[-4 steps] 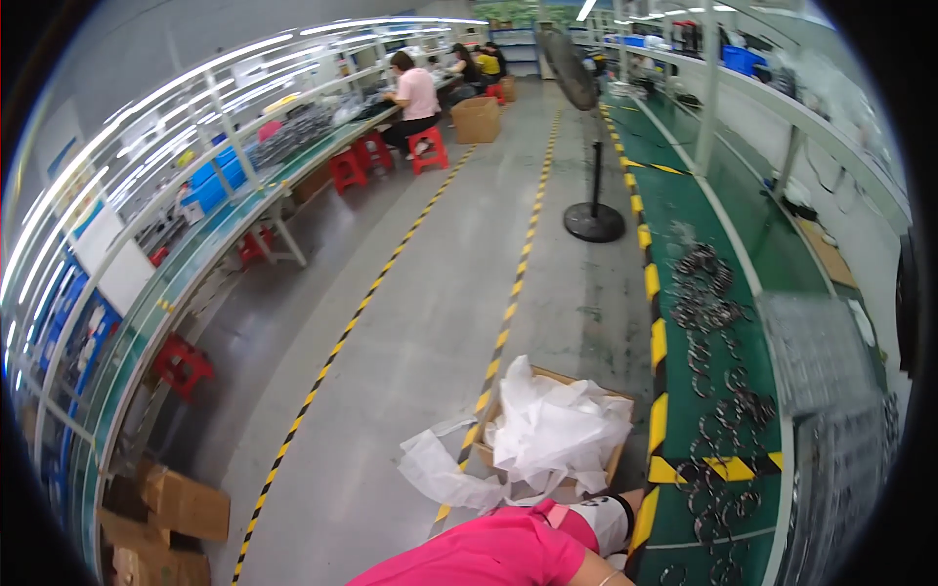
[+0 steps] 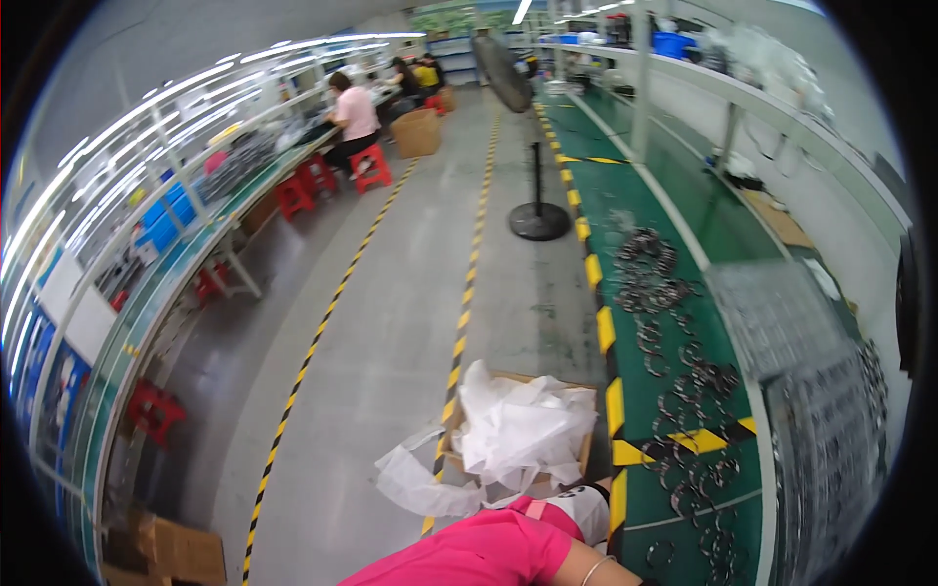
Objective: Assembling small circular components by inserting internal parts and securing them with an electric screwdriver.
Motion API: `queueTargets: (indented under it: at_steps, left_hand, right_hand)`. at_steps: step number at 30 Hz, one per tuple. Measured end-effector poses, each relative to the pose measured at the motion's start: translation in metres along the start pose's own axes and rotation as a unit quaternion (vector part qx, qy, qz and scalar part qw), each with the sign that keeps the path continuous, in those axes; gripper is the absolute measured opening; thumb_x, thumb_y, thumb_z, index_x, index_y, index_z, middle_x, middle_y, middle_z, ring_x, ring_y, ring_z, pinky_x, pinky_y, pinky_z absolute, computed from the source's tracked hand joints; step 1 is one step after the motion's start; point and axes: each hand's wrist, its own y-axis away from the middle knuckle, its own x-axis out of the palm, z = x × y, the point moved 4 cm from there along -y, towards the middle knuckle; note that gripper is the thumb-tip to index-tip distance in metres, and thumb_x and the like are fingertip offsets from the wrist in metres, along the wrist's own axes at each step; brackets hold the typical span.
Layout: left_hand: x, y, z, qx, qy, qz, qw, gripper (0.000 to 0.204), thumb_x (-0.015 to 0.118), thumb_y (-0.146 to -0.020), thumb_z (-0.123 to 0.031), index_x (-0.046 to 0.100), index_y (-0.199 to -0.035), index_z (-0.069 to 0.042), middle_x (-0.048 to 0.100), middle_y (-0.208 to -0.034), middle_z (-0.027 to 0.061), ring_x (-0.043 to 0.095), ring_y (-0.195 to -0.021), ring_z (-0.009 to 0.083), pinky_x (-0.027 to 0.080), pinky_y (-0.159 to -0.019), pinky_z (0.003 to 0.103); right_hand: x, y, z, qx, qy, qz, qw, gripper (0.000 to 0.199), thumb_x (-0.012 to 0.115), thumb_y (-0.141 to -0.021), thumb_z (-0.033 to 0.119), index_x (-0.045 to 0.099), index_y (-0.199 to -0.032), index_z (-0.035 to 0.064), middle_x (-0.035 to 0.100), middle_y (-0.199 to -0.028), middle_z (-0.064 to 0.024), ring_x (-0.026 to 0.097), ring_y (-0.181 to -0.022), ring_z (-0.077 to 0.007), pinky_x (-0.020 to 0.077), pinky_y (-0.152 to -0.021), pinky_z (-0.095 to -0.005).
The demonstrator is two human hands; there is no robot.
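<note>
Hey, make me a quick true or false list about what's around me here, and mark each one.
1. White sheeting fills the cardboard box on the floor. True.
2. The pedestal fan stands on a table. False: the pedestal fan stands on the grey floor.
3. Dark curved pieces lie on the green surface at the right. True.
4. The seated person in pale pink uses a blue stool. False: it is a red stool.
5. A bracelet circles the forearm at the lower edge. True.
</note>
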Motion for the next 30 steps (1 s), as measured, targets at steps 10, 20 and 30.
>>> queueTargets:
  at_steps: [10,20,30]
  left_hand:
    - [0.056,-0.034,-0.004,0.097,-0.022,0.029,0.995,0.031,0.063,-0.088,-0.018,0.051,-0.062,-0.007,0.045,-0.062,0.008,0.049,-0.059,0.03,0.039,-0.052,0.037]
    - [0.059,-0.058,-0.015,0.114,-0.019,0.129,0.985,0.018,0.065,-0.087,-0.02,0.065,-0.075,-0.007,0.065,-0.08,0.0047,0.064,-0.069,0.0269,0.048,-0.054,0.032]
    - [0.08,-0.007,-0.002,0.349,0.334,0.097,0.87,0.025,0.069,-0.087,-0.026,0.065,-0.073,-0.006,0.062,-0.069,0.008,0.06,-0.056,0.0293,0.047,-0.048,0.032]
  right_hand:
    - [0.022,0.019,0.05,0.264,0.44,-0.31,0.8,0.019,0.064,-0.091,0.019,0.053,-0.102,0.0091,0.056,-0.108,-0.0115,0.058,-0.1,-0.0306,0.0502,-0.075,-0.0418]
    - [0.0,0.031,0.047,0.643,0.69,-0.293,0.156,0.027,0.061,-0.095,0.028,0.059,-0.116,0.0102,0.057,-0.124,-0.0123,0.056,-0.112,-0.0345,0.0503,-0.077,-0.0422]
    - [0.008,-0.029,0.05,0.726,0.669,-0.141,-0.074,0.026,0.062,-0.096,0.028,0.066,-0.114,0.0099,0.061,-0.126,-0.0118,0.058,-0.111,-0.0323,0.0481,-0.074,-0.0387]
